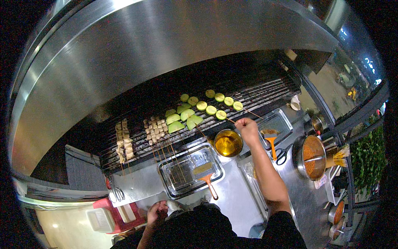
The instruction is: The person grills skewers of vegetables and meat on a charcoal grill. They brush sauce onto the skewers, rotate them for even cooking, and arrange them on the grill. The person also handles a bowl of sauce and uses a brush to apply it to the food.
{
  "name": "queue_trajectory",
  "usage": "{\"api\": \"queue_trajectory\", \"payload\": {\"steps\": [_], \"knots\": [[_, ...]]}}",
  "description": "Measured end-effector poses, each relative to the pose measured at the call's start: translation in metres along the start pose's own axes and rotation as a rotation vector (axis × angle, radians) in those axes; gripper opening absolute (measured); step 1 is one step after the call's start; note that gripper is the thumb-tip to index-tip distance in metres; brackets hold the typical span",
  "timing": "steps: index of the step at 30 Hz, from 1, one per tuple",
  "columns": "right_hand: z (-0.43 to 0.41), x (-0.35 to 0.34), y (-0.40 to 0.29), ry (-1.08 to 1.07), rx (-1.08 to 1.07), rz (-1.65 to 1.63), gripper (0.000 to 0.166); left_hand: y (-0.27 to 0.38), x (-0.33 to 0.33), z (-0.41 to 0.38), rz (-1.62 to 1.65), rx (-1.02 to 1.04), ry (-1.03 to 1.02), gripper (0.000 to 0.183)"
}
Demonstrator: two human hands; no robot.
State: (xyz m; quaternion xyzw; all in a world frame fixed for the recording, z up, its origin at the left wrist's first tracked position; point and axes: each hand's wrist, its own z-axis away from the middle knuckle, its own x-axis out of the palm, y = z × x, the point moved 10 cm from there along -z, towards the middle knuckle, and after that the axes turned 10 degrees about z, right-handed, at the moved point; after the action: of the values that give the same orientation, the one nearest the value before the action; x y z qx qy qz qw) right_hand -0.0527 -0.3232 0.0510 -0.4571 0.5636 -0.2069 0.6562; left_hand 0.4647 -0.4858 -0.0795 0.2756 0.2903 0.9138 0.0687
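Note:
My right hand (247,129) pinches the wooden end of a skewer of round green vegetable slices (211,110), which lies over the charcoal grill (258,93). A second skewer of round slices (228,101) rests behind it, with its stick pointing to the right. Larger pale green wedges (176,126) on skewers sit left of these. Farther left are skewers of small pale cubes (155,129) and of folded pale pieces (124,141). My left hand (157,212) is low near my body, fingers curled, beside a whitish object (173,205); whether it holds anything is unclear.
A bowl of yellow oil (228,143) stands beside my right forearm. Brushes (205,174) (271,143) rest on metal trays (168,190) (284,119). Black-handled scissors (282,155) and a pot of reddish seasoning (311,155) are at right. A steel hood (155,40) overhangs the grill.

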Motion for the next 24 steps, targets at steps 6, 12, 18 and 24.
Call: {"api": "queue_trajectory", "payload": {"steps": [6, 12, 18, 24], "knots": [[0.006, -0.006, -0.005, 0.048, -0.012, 0.012, 0.013, -0.001, 0.003, -0.004, -0.050, -0.020, -0.032, 0.032], [0.011, -0.067, -0.020, 0.360, -0.222, 0.273, 0.019, -0.007, -0.031, -0.020, -0.166, 0.253, -0.039, 0.034], [-0.005, -0.101, -0.021, 0.431, -0.330, 0.727, 0.015, -0.032, -0.027, -0.021, 0.142, -0.138, -0.107, 0.036], [-0.015, -0.083, -0.021, 0.370, -0.454, 0.837, 0.007, -0.009, 0.006, 0.000, -0.062, 0.017, -0.050, 0.036]]}}
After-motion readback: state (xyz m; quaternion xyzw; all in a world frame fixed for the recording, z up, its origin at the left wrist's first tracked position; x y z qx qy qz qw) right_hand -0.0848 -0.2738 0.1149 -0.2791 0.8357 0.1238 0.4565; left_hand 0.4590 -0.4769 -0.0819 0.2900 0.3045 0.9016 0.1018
